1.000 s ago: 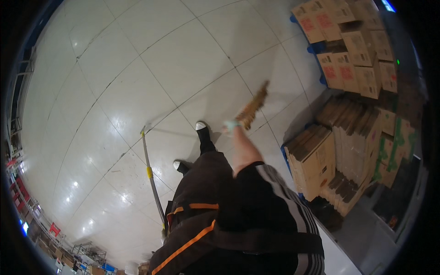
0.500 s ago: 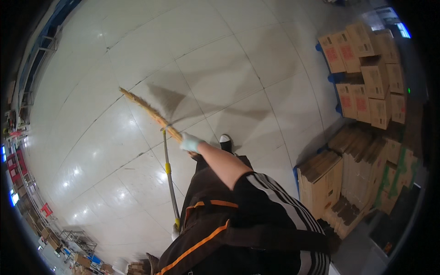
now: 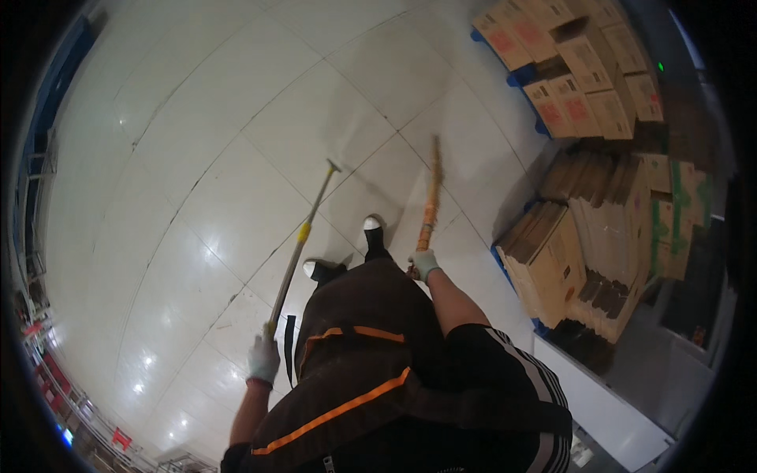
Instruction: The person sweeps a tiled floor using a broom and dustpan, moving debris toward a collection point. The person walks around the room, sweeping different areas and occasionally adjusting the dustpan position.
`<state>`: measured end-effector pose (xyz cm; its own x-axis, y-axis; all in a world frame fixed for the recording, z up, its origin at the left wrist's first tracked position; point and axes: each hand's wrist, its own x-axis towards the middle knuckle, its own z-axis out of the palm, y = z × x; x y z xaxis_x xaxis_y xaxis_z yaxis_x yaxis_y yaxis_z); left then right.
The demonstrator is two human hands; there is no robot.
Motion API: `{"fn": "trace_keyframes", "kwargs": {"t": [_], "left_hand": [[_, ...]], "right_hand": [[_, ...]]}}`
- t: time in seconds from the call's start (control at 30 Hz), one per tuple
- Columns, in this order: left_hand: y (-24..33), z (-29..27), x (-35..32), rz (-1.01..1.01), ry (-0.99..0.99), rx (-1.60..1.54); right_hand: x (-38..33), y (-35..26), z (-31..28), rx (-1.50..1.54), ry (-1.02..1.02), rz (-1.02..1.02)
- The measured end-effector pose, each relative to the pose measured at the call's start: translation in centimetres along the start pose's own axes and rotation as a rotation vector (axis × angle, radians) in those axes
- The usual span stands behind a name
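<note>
My left hand (image 3: 263, 360), in a pale glove, is closed round the near end of a long grey pole (image 3: 292, 264) with yellow collars. The pole slants forward over the floor and ends in a small crosspiece; what tool it belongs to I cannot tell. A straw hand broom (image 3: 434, 189) is gripped by its bound handle in my right hand (image 3: 424, 265), also gloved. Its bristles point away from me, to the right of the pole. Whether either tool touches the floor is not clear. My shoes show between the two tools.
Cartons (image 3: 579, 63) are stacked on a blue pallet at the far right. Nearer on that side stand bundles of flattened cardboard (image 3: 544, 264) and a grey-white cabinet (image 3: 631, 394). Pale tiled floor (image 3: 213, 165) spreads ahead and left. Racks line the left rim.
The broom has swung from the left across to the right and now points forward. My left hand has come into fuller view, with the pole tilted further forward. My view has turned.
</note>
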<state>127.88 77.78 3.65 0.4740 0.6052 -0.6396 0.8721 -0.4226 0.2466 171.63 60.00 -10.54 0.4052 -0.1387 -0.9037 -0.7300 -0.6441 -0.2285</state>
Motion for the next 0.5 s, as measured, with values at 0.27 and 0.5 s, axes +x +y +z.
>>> {"fn": "trace_keyframes", "kwargs": {"t": [0.27, 0.5], "left_hand": [[19.6, -6.5, 13.5, 0.311, -0.078, 0.267], [31.6, -7.9, 16.8, 0.325, -0.168, 0.421]], "right_hand": [[3.7, -1.3, -13.9, 0.782, 0.007, 0.284], [7.2, 1.4, -20.8, 0.771, -0.104, 0.228]]}}
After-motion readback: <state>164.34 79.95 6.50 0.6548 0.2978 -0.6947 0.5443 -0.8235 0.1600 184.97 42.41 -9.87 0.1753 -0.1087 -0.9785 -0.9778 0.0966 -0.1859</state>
